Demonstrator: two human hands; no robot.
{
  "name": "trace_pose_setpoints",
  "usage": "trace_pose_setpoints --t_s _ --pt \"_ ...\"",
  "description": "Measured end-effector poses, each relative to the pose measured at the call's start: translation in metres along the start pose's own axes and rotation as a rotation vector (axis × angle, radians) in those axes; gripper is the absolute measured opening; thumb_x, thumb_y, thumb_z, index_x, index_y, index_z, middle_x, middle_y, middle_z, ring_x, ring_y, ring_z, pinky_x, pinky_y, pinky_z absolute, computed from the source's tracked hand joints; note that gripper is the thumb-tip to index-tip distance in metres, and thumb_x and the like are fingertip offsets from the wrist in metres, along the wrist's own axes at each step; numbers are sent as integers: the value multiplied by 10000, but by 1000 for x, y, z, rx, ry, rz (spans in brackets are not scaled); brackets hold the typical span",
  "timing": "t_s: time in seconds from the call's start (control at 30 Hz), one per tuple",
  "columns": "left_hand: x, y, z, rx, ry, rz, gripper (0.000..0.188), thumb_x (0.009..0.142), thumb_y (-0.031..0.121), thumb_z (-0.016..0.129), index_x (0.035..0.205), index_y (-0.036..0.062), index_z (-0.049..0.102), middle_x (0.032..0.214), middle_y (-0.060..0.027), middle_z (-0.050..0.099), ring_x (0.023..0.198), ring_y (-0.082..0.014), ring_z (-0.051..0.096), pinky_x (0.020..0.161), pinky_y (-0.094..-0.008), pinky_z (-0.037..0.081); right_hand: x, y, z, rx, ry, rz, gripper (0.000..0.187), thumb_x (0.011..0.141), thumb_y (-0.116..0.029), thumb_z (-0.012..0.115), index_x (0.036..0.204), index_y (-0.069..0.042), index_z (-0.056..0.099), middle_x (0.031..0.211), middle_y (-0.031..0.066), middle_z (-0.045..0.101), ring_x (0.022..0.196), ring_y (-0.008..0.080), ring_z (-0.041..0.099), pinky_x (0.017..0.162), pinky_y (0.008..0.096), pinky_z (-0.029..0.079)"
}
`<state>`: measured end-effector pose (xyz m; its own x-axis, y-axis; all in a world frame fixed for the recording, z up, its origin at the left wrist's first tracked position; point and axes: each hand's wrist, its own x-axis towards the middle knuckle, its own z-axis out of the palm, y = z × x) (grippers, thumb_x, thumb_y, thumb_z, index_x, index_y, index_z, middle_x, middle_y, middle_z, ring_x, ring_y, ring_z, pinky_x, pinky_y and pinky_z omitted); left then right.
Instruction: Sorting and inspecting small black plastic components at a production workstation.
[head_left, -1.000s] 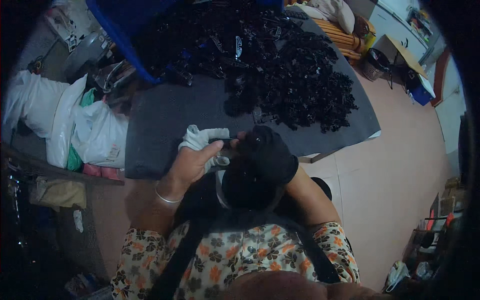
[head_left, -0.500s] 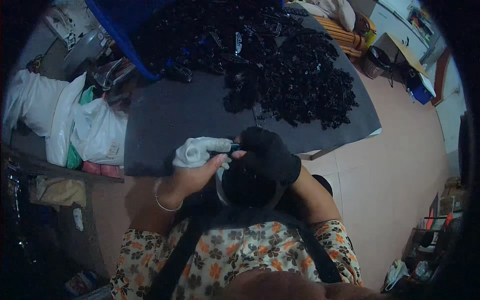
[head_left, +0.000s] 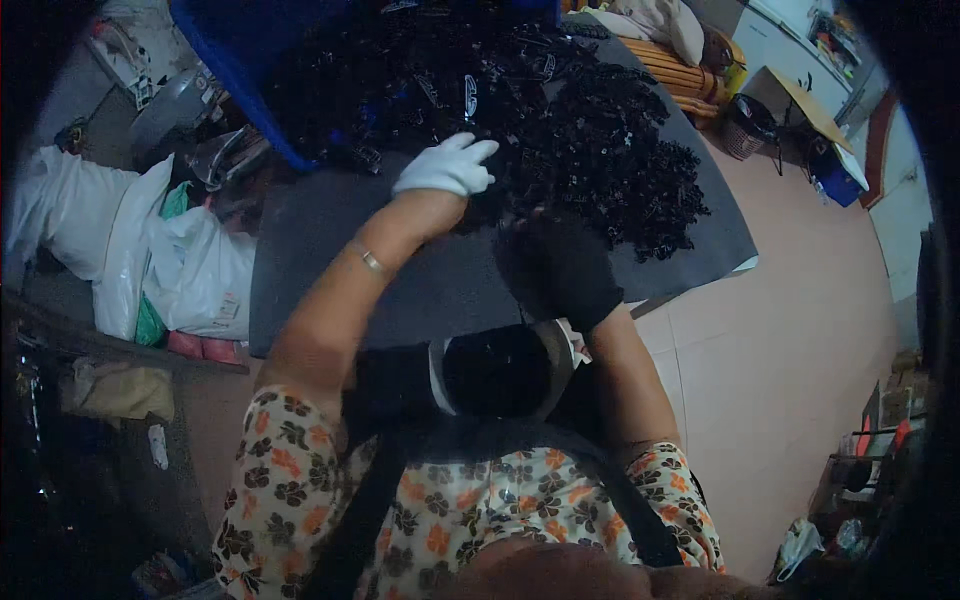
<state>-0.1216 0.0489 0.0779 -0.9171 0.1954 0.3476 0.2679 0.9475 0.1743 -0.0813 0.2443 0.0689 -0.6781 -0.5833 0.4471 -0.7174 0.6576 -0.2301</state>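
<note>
A large heap of small black plastic parts [head_left: 600,150] covers the far side of the dark grey tabletop [head_left: 400,285]. My left hand [head_left: 447,167], in a white glove, reaches to the heap's near edge, its fingers apart and no part visible in them. Lower and to the right, my right hand [head_left: 560,268] wears a black glove over the near part of the table, close to the heap. Its fingers blend into the dark parts, so what they hold, if anything, is hidden. Among the parts lies a pale, shiny elongated piece [head_left: 470,98].
A blue container edge [head_left: 240,85] borders the heap on the left. Beneath the table's front edge, between my arms, is a black container with pale curved sides [head_left: 440,380]. White bags [head_left: 200,270] are piled left of the table; a waste basket [head_left: 748,130] stands far right.
My hands were together near the front edge, holding a small dark part. They have separated: the left moved up to the heap, the right forward and slightly right. The small part no longer shows.
</note>
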Motion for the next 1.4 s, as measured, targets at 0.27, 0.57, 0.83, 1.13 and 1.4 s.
trace_pose_setpoints --t_s 0.27,0.57,0.83,1.13,1.4 --pt "-20 -2 3 3 -104 11 277 742 29 537 1008 63 610 931 -162 602 868 -342 569 750 -382 477 -7 12 10 18 -194 -32 216 755 -159 552 951 -88 610 881 133 578 806 300 564 634 397 455" --pt "-84 -6 -11 -599 159 -255 313 734 27 612 1046 23 588 1061 -129 588 958 -213 572 848 -304 443 -11 6 25 465 177 -108 245 770 -58 572 1015 -62 566 909 140 579 799 291 595 681 342 482" --pt "-106 35 -27 -925 76 -225 309 800 -30 539 1103 -14 483 1075 -133 550 945 -195 569 789 -301 506 -14 -12 10 362 263 -261 240 675 -64 676 886 -52 562 839 88 588 753 262 581 667 303 475" --pt "-104 46 -27 -1378 -32 -392 265 826 -47 510 1084 -38 454 1009 -131 560 871 -183 592 766 -317 524 -15 2 26 349 308 -304 217 612 -111 653 806 -49 580 836 134 599 771 307 578 671 391 476" --pt "-109 41 -15 -1458 86 -445 190 832 2 539 1014 -39 500 921 -100 565 814 -159 588 754 -281 526 -14 -4 15 520 70 -123 172 660 -78 643 816 -51 577 783 105 589 746 263 582 625 344 469"
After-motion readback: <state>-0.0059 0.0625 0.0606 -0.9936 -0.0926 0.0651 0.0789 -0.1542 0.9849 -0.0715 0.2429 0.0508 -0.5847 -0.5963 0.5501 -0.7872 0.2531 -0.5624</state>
